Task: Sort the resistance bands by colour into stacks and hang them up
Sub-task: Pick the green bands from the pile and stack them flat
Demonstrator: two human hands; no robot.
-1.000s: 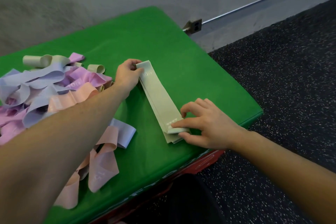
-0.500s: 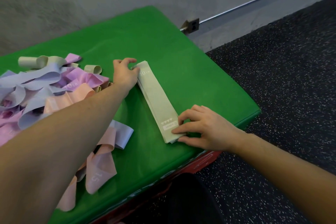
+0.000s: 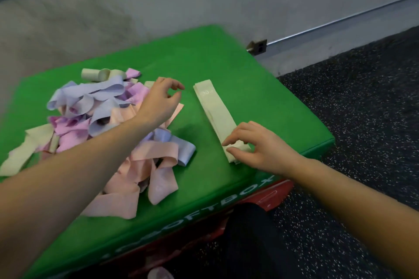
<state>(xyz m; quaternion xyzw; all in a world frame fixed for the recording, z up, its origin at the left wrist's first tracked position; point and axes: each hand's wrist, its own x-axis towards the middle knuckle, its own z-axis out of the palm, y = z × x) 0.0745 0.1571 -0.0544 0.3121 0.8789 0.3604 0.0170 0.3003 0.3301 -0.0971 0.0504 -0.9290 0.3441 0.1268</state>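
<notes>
Indoors: green padded vinyl box (image 3: 226, 68) on speckled black rubber floor (image 3: 362, 108), grey wall (image 3: 158, 7) behind. Flat stack of pale green elastic bands (image 3: 215, 111) near box's right edge; right hand (image 3: 260, 147) fingers pinch its near end. Left hand (image 3: 161, 102), fingers loosely apart, hovers over jumbled lilac, pink, peach bands (image 3: 108, 124) toward left edge.

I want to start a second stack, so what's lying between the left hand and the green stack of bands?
Head view: only bare green box top separates the left hand from the green stack. No band lies there.
</notes>
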